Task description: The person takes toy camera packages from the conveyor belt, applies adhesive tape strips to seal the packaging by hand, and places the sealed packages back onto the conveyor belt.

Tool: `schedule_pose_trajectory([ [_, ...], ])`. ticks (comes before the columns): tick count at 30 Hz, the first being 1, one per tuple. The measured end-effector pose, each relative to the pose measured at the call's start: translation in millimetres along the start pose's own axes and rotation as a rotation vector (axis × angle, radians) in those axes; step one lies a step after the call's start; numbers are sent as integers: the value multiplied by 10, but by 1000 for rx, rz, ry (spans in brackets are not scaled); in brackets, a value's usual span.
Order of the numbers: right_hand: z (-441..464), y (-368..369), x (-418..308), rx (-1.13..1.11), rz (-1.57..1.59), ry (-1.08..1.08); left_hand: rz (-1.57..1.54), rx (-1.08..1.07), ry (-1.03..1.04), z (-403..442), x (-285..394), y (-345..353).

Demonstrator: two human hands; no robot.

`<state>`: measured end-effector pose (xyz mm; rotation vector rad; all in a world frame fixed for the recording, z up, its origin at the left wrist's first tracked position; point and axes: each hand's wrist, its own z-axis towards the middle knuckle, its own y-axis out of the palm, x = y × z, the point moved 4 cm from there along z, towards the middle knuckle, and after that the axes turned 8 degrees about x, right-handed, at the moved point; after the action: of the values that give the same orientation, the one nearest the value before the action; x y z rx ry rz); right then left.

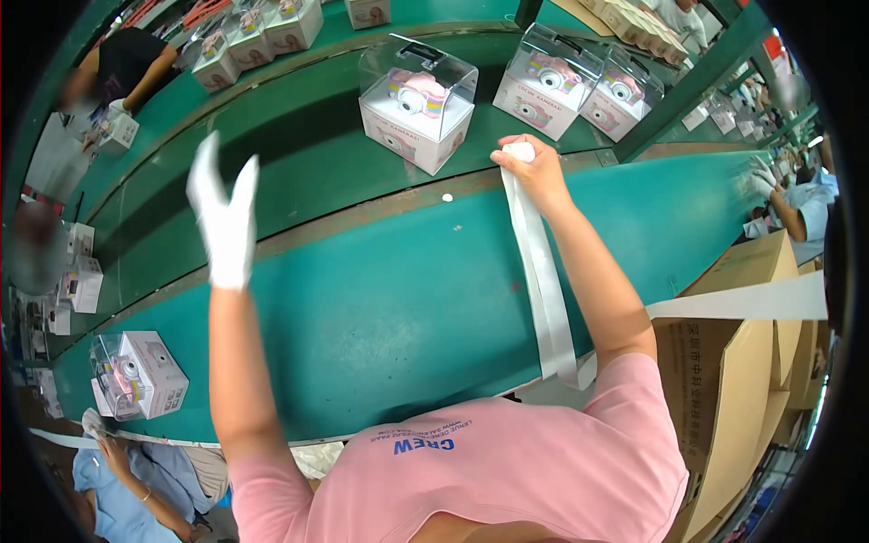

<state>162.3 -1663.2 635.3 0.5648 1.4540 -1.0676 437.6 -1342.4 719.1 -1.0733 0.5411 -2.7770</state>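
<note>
Two arms in a pink shirt [507, 462] reach across a green counter [389, 317], seen from the head camera. The gloved left hand [223, 213], blurred, hangs over the far side, thumb spread from the fingers, nothing visible in its grasp. The bare right hand [536, 170] pinches the top end of a white strip [542, 285] between thumb and fingers; the strip trails back toward the right elbow, apparently held by its end so the length avoids bunching. Beyond, a clear-topped camera box [420, 136] stands upright, probably so its contents show.
</note>
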Motion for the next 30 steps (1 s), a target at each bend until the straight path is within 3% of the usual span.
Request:
schedule_pose_trajectory([
  [1,37,73,34,25,82,-26,5,6,-2,135,-69,378],
  [4,114,393,178,43,221,-24,-683,-411,-518,395,-178,1583],
  [5,117,476,182,41,280,11,-841,-441,-737,418,-8,1864],
  [7,90,589,60,54,235,-80,-772,-546,-528,344,130,2176],
  [8,46,645,-27,70,192,-169,-775,-541,-528,300,249,2169],
  [13,-389,501,-613,48,80,-495,-829,-292,-703,-72,602,1494],
  [15,-665,333,-1009,10,44,-658,-1076,-129,-1076,-425,756,1027],
  [16,-810,286,-1154,-16,50,-646,-1148,-158,-1159,-658,796,797],
  [18,-1119,266,-1488,-217,-9,-738,-1210,-162,-1246,-1083,872,438],
  [20,-1397,311,-1633,-420,-59,-823,-1491,-86,-1409,-1565,945,219],
  [23,-1587,447,-1524,-559,21,-720,-1544,-24,-1479,-2125,954,-99],
  [25,-1664,511,-1469,-674,71,-631,-1480,76,-1674,-2476,871,-279],
  [26,-1697,487,-1506,-683,74,-624,-1387,9,-1635,-2629,777,-406],
  [28,-1681,398,-1626,-742,-49,-382,-1298,-62,-1597,-2654,808,-527],
  [30,-1697,307,-1674,-784,-176,-143,-642,171,-1001,-2318,986,-806],
])
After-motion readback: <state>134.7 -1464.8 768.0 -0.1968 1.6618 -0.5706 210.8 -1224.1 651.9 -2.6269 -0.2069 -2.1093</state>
